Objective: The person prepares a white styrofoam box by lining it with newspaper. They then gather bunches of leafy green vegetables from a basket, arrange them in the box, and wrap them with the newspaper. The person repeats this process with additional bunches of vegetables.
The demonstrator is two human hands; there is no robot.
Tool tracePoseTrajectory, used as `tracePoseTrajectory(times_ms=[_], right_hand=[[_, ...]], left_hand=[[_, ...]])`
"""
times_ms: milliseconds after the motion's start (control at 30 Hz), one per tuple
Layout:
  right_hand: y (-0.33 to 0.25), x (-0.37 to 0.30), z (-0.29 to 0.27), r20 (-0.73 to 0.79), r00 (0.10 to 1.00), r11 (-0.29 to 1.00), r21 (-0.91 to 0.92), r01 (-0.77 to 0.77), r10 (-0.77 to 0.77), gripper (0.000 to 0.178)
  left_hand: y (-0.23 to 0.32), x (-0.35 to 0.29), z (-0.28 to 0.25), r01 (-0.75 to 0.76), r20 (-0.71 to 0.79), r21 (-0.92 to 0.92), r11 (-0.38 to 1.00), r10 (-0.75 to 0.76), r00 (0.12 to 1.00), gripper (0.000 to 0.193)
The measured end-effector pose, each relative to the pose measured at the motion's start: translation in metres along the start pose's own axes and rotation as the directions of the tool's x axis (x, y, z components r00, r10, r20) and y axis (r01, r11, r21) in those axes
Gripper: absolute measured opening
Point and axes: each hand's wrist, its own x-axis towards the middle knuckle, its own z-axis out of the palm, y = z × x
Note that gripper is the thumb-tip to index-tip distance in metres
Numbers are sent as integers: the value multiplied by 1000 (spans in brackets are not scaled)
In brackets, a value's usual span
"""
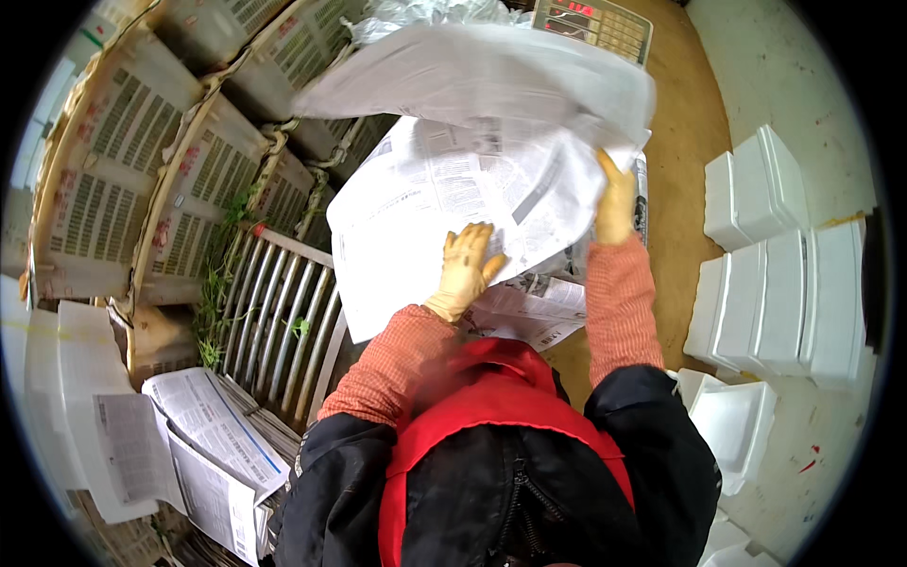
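Large newspaper sheets spread out in front of me, the far one lifted and blurred by motion. My left hand, in a stained pale yellow glove, lies on the near sheet with its fingers apart. My right hand, gloved alike, pinches the right edge of the newspaper and holds it up. Under these sheets, more printed paper shows between my forearms. Whatever carries the paper is mostly hidden.
Tall plastic crates stand at the left, beside a metal-barred rack with green stems. A newspaper stack lies lower left. White foam boxes line the right wall. A scale display and clear plastic bags are at the far end.
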Motion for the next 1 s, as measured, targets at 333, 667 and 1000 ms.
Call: tracePoseTrajectory(times_ms=[333, 667, 1000], right_hand=[[176, -113, -152, -297, 723, 656, 702, -277, 623, 44], [24, -139, -150, 596, 552, 806, -340, -485, 583, 25], [155, 133, -67, 206, 968, 138, -964, 225, -142, 61]], left_hand=[[-73, 47, 53, -51, 301, 202, 978, -13, 953, 29], [-44, 102, 47, -195, 114, 143, 970, 180, 977, 29], [-153, 202, 72, 23, 131, 741, 671, -178, 975, 70]])
